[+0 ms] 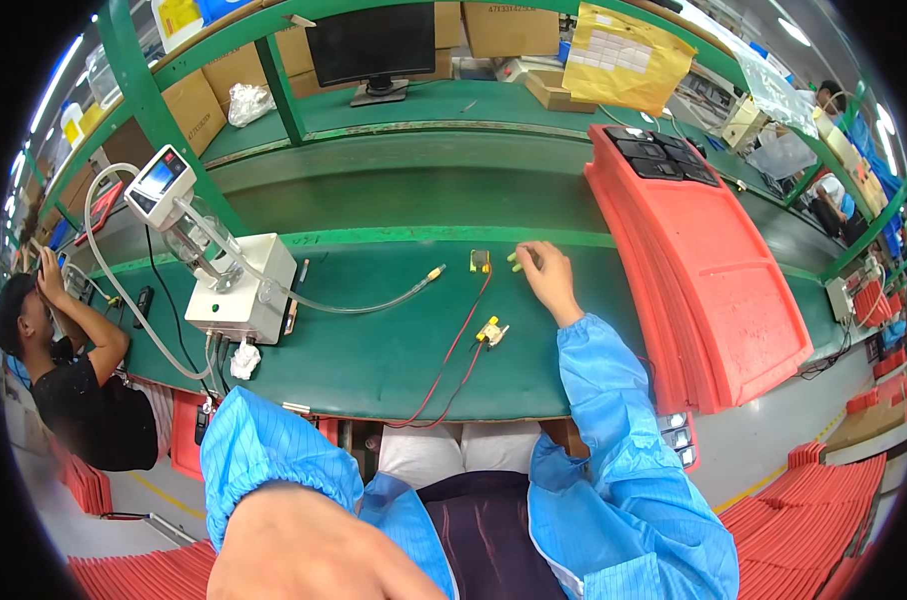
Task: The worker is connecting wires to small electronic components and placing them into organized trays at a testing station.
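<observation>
My right hand (547, 277) is over the green bench, with its fingers pointing left. Small yellow-green bits (515, 262) show at its fingertips, slightly apart; whether they are finger covers or a loose piece is unclear. Just left of them lies a small dark square part with yellow edges (481, 262), joined to red and black wires. Nearer me is a small yellow-and-white connector piece (492, 332), also wired. My left hand (319, 550) is raised close to the camera at the lower edge, with its fingers cut off from view.
A white box device (242, 290) with a small screen stands at left, its clear hose (374, 308) running across the bench. Stacked red trays (694, 270) rise at right, topped with black parts (664, 155). A monitor (372, 45) sits behind. Another person (84, 370) is at far left.
</observation>
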### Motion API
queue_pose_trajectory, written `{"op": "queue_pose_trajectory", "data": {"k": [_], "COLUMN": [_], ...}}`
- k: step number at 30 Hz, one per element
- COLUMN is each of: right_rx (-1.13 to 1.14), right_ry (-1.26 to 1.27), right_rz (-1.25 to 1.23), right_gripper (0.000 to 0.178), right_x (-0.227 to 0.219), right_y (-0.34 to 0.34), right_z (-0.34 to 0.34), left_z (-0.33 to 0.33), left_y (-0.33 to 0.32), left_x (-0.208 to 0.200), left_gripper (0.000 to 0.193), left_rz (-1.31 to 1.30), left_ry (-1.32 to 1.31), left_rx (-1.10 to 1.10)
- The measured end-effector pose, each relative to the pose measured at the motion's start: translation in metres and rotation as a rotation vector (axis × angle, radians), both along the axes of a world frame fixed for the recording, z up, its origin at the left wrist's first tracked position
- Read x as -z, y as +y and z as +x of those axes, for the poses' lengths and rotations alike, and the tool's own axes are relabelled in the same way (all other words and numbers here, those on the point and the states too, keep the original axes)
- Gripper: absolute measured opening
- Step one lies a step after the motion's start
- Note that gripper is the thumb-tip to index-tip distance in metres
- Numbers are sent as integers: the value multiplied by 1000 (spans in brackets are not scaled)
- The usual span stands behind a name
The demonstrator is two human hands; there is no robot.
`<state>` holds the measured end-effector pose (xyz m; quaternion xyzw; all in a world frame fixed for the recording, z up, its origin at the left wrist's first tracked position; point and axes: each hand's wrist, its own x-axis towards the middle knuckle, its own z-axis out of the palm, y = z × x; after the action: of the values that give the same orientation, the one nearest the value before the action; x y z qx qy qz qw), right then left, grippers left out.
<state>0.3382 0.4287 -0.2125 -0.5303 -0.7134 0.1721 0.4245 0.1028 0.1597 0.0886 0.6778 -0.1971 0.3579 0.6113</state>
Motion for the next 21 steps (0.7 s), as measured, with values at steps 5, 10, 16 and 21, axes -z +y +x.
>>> {"op": "queue_pose_trajectory", "data": {"k": [5, 10, 16, 21], "right_rx": [-32, 4, 56, -31], "right_ry": [11, 49, -10, -135], "right_rz": [119, 4, 46, 120], "right_gripper": [21, 21, 21, 23], "right_x": [-4, -3, -4, -16], "right_y": [7, 9, 15, 17], "right_z": [-4, 10, 19, 4], "left_z": [11, 27, 39, 58], "left_y": [-2, 17, 124, 241], "left_x": [-10, 7, 71, 229], "left_gripper": [15, 6, 14, 19], "left_rz": [6, 105, 201, 560], "left_ry": [-27, -179, 150, 606], "left_rx": [-53, -192, -140, -1277]}}
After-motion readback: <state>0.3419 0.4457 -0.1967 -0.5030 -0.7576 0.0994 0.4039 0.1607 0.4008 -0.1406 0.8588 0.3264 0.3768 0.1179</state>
